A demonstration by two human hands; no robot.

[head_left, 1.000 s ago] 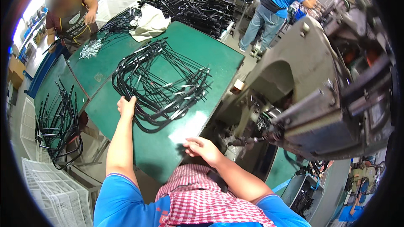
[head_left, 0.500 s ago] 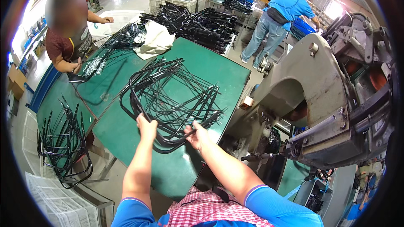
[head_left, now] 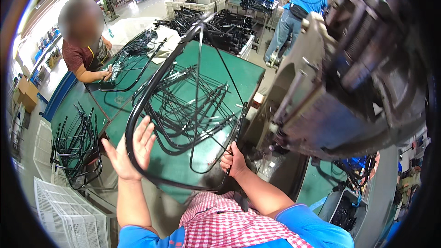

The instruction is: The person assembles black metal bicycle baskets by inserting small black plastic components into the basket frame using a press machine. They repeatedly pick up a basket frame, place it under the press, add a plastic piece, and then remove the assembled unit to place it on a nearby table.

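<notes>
Black tubular frame (head_left: 130, 133) is up over 1 pile of similar frames (head_left: 183, 148) on green table (head_left: 234, 66), right hand (head_left: 234, 161) clenched on its right side, left hand (head_left: 121, 160) spread at left tube, contact unclear.

1. The raised tube frame (head_left: 130, 142) is gleaming glossy black.
2. The piled tube frames (head_left: 183, 148) on the table are showing the same black.
3. The tabletop (head_left: 245, 70) is standing out in plain green.
4. The apron (head_left: 216, 218) is displaying red-and-white checks; the shirt sleeve (head_left: 317, 225) is showing bright blue.
5. The co-worker's sleeve (head_left: 75, 57) is showing maroon.
6. The cloth (head_left: 171, 45) is appearing cream.
7. The perforated crate (head_left: 71, 216) is looking white.
8. The machine (head_left: 340, 119) is looking dull grey-brown.
</notes>
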